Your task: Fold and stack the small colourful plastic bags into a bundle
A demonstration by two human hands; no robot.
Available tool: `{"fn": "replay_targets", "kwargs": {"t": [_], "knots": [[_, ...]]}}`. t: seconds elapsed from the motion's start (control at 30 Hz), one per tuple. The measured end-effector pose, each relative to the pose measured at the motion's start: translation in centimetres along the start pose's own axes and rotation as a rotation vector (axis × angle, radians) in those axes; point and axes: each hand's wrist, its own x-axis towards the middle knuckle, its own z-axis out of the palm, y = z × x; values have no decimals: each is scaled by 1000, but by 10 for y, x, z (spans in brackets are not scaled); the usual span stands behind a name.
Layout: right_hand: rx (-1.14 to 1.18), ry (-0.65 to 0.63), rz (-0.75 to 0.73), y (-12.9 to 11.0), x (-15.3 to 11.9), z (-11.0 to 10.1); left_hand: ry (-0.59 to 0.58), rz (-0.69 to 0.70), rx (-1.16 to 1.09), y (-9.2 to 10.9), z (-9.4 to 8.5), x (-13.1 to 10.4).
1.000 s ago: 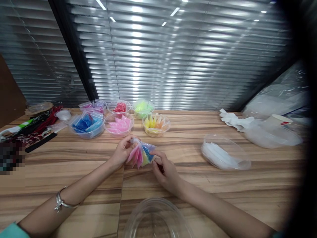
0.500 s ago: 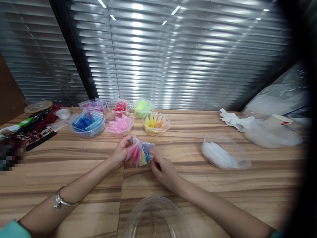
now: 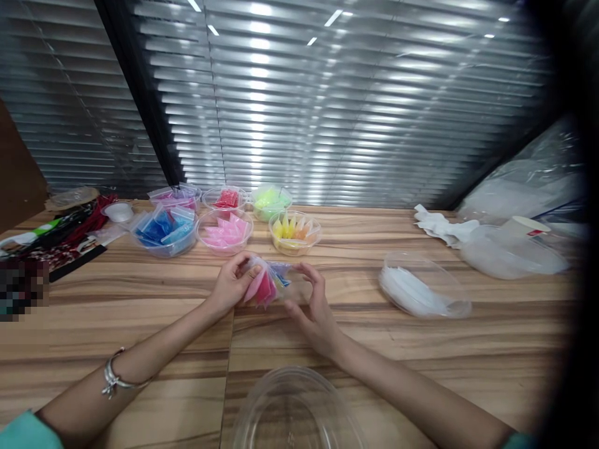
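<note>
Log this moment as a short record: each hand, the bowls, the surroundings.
Left hand: pinching a fan of bags; pink and blue show
Right hand: thumb and fingers apart, at the fan's right; contact unclear
Back bowls: purple bags, red contents, green contents
Front bowls: blue bags, pink bags, yellow and orange bags
Right side: white contents in a clear bowl
Near edge: another bowl, cut off by the frame
Left forearm: silver bracelet
Background: blinds

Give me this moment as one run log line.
left hand: pinching colored packets | right hand: open beside them, contact unclear | transparent container: bottom edge of view
</note>
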Motion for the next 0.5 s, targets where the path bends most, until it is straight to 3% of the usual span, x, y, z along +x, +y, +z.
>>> {"fn": "replay_targets", "kwargs": {"t": [0.1,0.2,0.33,0.5], "knots": [[-72,-76,-66,-2,0,0,-14,102,103,7,-3,-6],[-142,-177,-101,-5,0,1,-111,158,159,15,-3,-15],[-161,-182,37,-3,3,3,-136,130,169,18,2,-20],[-26,-237,209,2,10,3,-175,17,76,15,10,-12]]}}
